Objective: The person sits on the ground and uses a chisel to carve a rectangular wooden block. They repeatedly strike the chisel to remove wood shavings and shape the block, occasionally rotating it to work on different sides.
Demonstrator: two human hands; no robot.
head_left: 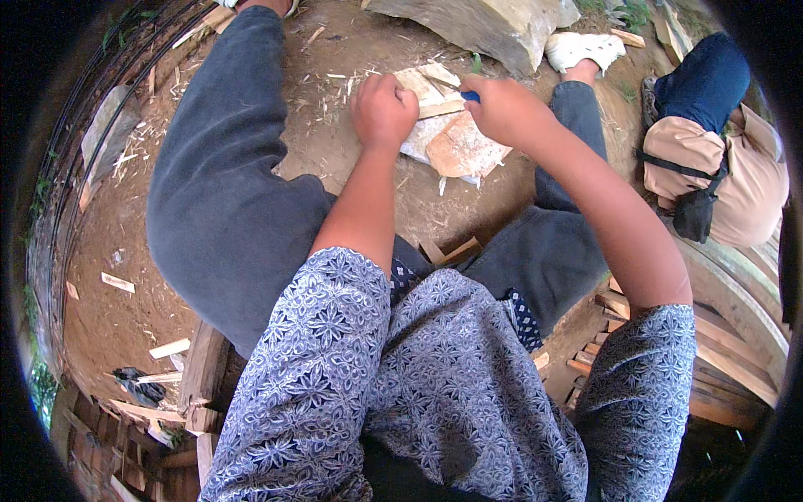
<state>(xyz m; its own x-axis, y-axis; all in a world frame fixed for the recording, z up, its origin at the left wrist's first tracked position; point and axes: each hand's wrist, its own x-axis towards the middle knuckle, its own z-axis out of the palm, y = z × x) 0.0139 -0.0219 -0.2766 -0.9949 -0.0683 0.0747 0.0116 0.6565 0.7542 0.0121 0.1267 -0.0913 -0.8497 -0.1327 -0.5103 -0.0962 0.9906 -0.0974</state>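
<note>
My left hand (383, 110) is closed at the left end of a pale strip of wood (441, 109). My right hand (506, 109) grips a tool with a blue handle (471, 96) at the strip's right end; the fingers hide most of the tool, and its kind does not show. Just beyond the strip lie more split pieces of pale wood (416, 82). Under and nearer than the wood, a flat whitish and orange-brown block (465, 146) rests on the dirt between my legs.
Wood chips and slivers are scattered over the brown soil (318, 92). A large rock (477, 29) lies ahead. Another person (703, 159) sits at the right, partly cut off. Stacked wooden slats (728, 368) are at lower right, and a beam (205, 364) stands at lower left.
</note>
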